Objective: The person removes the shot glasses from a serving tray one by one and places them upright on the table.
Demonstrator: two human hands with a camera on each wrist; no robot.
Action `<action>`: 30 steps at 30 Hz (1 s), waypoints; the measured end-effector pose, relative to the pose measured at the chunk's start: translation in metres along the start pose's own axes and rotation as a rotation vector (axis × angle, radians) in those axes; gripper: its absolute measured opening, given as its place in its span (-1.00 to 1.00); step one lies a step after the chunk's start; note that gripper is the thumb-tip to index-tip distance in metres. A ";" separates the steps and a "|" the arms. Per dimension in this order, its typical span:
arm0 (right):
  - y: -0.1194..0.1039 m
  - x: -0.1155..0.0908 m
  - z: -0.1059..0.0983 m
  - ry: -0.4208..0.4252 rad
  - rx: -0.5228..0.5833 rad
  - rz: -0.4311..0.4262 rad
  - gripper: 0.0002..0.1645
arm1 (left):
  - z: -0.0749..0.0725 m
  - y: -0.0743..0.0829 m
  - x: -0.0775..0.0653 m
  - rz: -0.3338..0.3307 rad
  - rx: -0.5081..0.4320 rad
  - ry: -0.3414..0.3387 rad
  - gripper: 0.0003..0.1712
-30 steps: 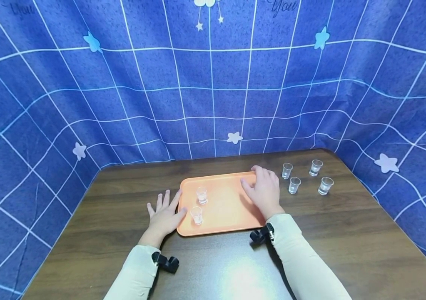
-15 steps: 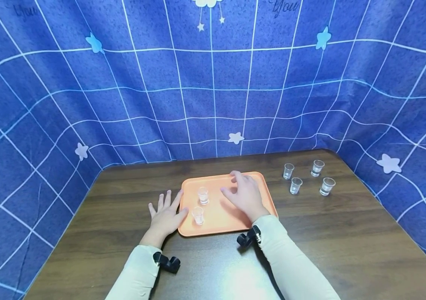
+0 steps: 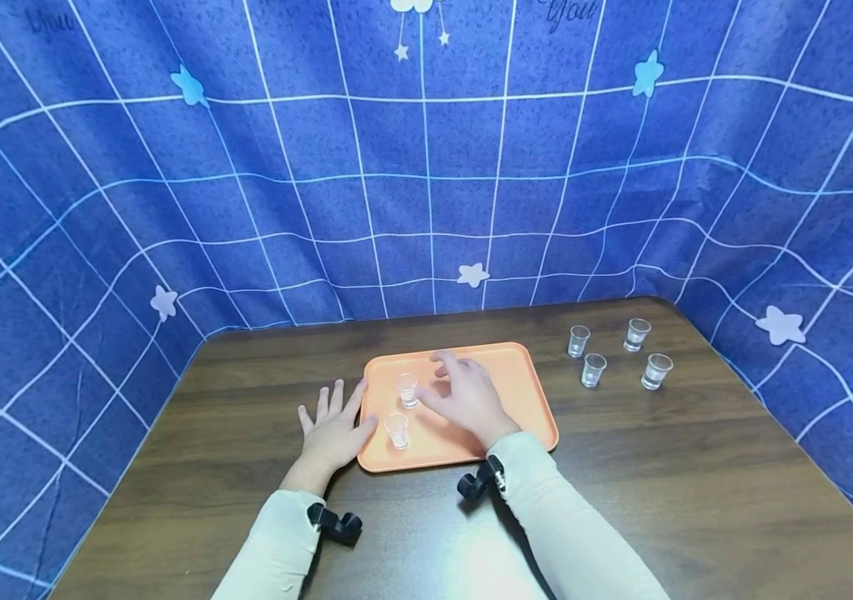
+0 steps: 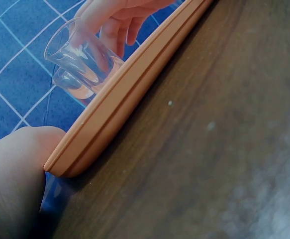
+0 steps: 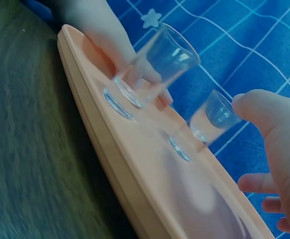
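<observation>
Left hand (image 3: 330, 435) is resting spread at orange tray (image 3: 519, 400), gripping nothing; right hand (image 3: 471, 402) is hovering, fingers parted, empty, thumb by far glass (image 3: 407, 390), contact unclear. Far glass, near glass (image 3: 398, 432) standing on tray; four more glasses (image 3: 594, 371) on bench (image 3: 246, 400).

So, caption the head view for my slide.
Two glasses on a tray, right hand above it, left hand at its edge.

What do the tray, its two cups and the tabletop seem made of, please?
Tray: probably satin plastic, evenly orange with a grooved side. Two cups: glossy glass or clear plastic, see-through with bright highlights. Tabletop: wood or wood-look laminate, grained, with a glossy glare.
</observation>
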State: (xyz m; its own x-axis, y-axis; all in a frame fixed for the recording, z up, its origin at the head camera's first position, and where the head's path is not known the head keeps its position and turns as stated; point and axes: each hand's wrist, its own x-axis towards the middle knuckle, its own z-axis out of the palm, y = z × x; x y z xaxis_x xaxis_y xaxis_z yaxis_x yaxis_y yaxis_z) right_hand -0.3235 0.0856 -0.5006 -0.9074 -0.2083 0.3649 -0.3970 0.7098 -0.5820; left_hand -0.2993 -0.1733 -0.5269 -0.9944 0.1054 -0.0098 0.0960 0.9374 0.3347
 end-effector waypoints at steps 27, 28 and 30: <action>-0.021 0.004 0.024 -0.069 0.130 0.003 -0.44 | -0.002 0.002 -0.001 0.008 0.002 0.018 -0.17; -0.022 0.004 0.024 -0.067 0.127 0.001 -0.45 | -0.002 0.002 -0.001 0.009 -0.001 0.021 -0.17; -0.023 0.004 0.025 -0.064 0.118 -0.006 -0.45 | -0.002 0.002 -0.002 0.008 -0.002 0.027 -0.16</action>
State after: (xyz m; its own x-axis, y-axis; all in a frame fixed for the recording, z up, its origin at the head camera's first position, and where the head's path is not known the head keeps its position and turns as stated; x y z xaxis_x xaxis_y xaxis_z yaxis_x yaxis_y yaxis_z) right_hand -0.3217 0.0517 -0.5035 -0.9103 -0.2575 0.3240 -0.4126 0.6250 -0.6626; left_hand -0.2976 -0.1723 -0.5249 -0.9944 0.1038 0.0181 0.1038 0.9357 0.3371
